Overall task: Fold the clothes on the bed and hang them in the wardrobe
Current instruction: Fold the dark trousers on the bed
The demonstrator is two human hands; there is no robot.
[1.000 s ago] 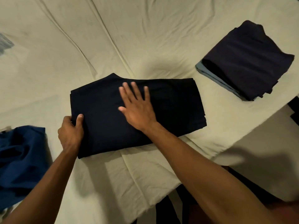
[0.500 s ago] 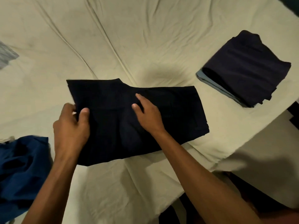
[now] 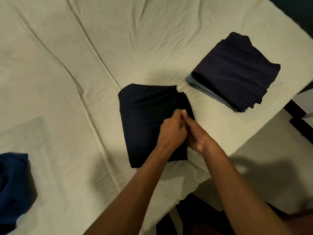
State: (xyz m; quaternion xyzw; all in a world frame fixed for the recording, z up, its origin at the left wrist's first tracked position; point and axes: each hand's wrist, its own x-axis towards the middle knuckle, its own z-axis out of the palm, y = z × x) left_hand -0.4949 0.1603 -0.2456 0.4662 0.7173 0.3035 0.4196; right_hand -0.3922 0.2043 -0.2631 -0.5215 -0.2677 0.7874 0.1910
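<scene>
Now | bed (image 3: 84,68) (cream sheet, creased) | both hands (image 3: 184,131) pinching folded dark garment (image 3: 144,119) | folded stack (image 3: 237,72) nearby

Left hand (image 3: 171,131) and right hand (image 3: 197,134) touching, fingers curled

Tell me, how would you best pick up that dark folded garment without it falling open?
Probably by the dark garment's left edge, which looks like the closed fold; the loose layers step out at its top right. Slide flat fingers under from the left and lift with a palm on top.
</scene>
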